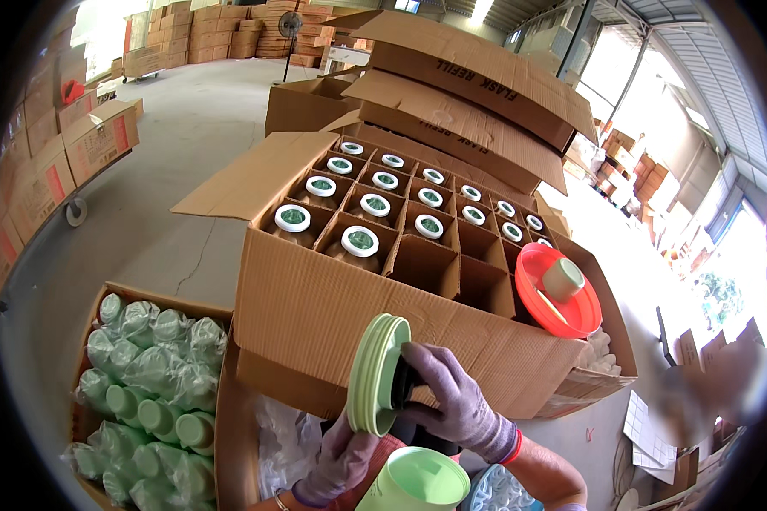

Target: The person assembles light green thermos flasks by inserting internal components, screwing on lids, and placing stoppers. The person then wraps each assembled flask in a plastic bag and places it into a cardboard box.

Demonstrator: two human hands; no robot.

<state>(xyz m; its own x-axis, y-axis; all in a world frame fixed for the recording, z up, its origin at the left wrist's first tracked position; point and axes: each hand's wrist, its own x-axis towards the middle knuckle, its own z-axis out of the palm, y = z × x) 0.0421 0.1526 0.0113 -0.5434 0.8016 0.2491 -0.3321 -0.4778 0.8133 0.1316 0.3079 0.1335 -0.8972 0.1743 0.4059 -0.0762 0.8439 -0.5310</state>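
Both of my hands wear greyish-purple gloves. My left hand (339,464) grips the lower edge of a pale green, round, ribbed plastic part (373,375), which stands on edge. My right hand (456,404) has its fingers closed on a black piece (402,383) at the open side of that part; its exact shape is mostly hidden by the fingers. Just below my hands is an open pale green plastic container (422,481). Next to it sits a blue basket (477,494) with several clear or whitish small parts in it.
A large divided carton (315,307) ahead holds several flask refills (360,243) with white rings. On its right corner rests a red bowl (584,307) with a pale green cup (562,279). A carton of bagged green cups (158,417) stands at left, near a loaded trolley (75,213).
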